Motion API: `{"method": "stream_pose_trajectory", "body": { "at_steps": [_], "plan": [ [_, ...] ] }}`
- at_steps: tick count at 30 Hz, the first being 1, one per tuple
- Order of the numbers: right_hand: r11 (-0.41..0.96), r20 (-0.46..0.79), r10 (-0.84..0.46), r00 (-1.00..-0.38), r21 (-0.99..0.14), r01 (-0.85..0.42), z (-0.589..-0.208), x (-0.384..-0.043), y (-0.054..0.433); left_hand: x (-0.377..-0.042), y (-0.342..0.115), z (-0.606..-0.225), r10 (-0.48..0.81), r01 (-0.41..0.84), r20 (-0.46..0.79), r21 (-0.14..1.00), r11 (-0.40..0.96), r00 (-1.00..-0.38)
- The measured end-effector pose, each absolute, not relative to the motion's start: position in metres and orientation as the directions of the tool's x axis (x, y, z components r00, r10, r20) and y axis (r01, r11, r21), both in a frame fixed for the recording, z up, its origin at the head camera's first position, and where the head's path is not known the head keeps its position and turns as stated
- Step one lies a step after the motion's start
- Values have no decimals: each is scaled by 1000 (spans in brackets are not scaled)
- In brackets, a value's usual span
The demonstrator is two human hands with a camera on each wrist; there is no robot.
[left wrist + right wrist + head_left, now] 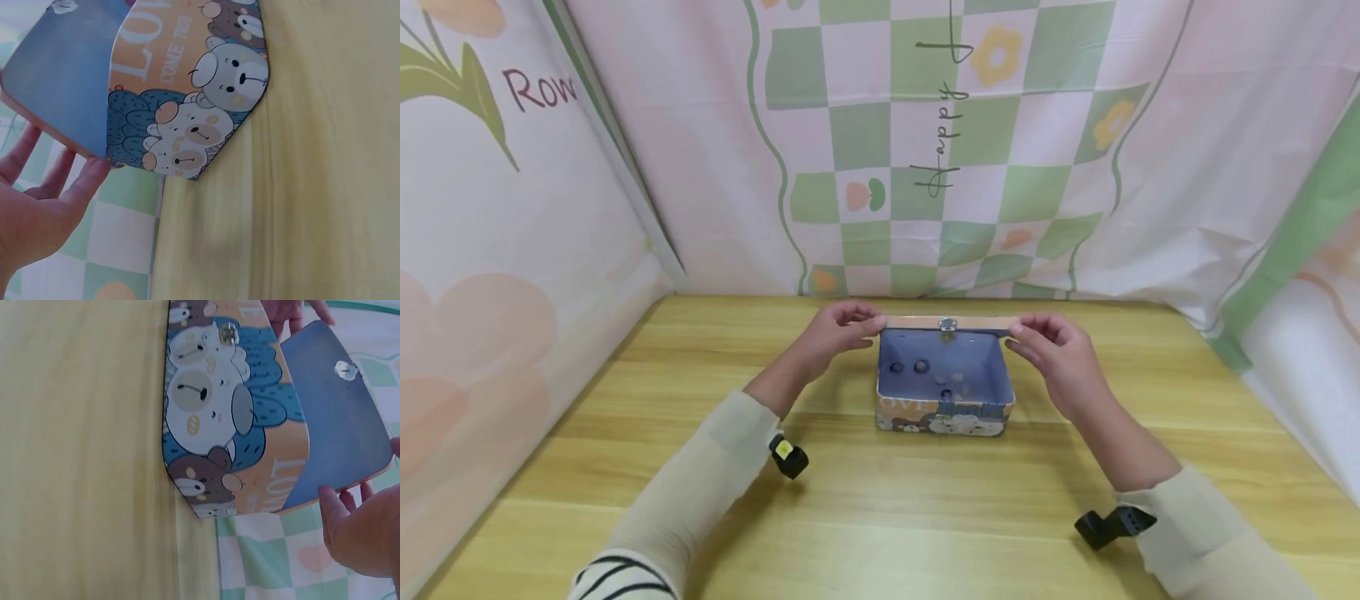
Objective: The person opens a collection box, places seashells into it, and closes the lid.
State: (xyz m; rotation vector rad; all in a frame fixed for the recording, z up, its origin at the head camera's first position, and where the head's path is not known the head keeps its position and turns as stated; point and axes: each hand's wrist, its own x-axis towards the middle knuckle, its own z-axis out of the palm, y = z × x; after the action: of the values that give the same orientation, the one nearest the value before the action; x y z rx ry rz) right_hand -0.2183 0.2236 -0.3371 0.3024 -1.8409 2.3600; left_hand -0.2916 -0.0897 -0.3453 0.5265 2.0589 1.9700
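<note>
A rectangular tin box (945, 418) printed with cartoon bears sits on the wooden table, its lid (913, 322) raised and tilted. Its inside is plain blue, and several small round items (921, 366) lie in it, too small to identify. My left hand (842, 329) pinches the lid's left edge; in the left wrist view its thumb (94, 172) touches the rim. At the opposite edge, my right hand (1060, 358) grips the lid with thumb and fingers, seen also in the right wrist view. A metal clasp (948, 324) is at the middle of the lid's front edge.
The light wood table (880, 517) runs back to a hanging curtain (925, 250) with a green check pattern. Another printed cloth (535, 250) hangs along the left side. Small black cameras (788, 457) are strapped at both wrists.
</note>
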Motion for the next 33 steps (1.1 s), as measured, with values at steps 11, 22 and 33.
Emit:
{"method": "stream_pose_trajectory", "body": {
  "at_steps": [11,22,33],
  "plan": [
    [-10,121,-27,-992,-993,-121,-343,-199,222,-280,-96,-354,431,229,163,968,106,-887],
    [228,-27,61,-998,-973,40,-350,-187,217,-283,-94,-364,343,234,165,957,171,-925],
    [98,-18,38,-999,-995,21,-348,-185,218,-271,-92,-361,479,332,202,921,203,-854]
  ]
}}
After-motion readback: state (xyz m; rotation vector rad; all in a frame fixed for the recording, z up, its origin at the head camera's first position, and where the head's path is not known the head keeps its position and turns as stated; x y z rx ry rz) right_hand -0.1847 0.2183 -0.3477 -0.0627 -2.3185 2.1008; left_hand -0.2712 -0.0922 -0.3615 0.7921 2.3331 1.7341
